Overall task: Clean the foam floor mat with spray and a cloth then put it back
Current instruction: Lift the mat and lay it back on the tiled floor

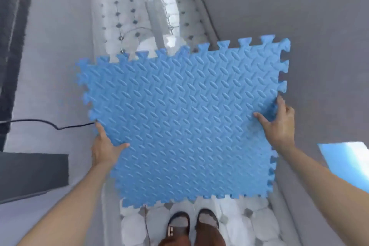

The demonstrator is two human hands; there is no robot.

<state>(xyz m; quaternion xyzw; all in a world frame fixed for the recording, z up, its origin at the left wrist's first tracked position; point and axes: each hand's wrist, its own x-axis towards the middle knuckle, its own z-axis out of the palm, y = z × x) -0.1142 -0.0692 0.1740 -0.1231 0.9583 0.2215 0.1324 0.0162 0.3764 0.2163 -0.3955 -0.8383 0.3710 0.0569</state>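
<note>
Blue foam, stamped with a raised diamond-plate pattern and cut with interlocking puzzle teeth on every edge — that is the foam floor mat (183, 118), held up in the air roughly flat before the person, above a tiled floor (251, 225) of pale rounded tiles with small grey insets. The left hand (105, 146) grips the mat's left edge, thumb closed over the top face and fingers hidden beneath. The right hand (279, 124) does the same on the right edge, thumb pressing the upper surface and fingers curled round the rim. Holding two opposite sides probably keeps the floppy tile from sagging or folding while it is carried.

Below the mat's near edge, the person's sandalled feet (192, 223) stand on the tiles, so the mat rests on nothing. A black cable (50, 123) runs along the grey surface at the left. More blue pieces (347, 162) show at the right edge and at the top, possibly the rest of the matting where this tile belongs.

No spray bottle or cloth is in view, and whether the mat has been wiped cannot be told — its surface looks dry and even.
</note>
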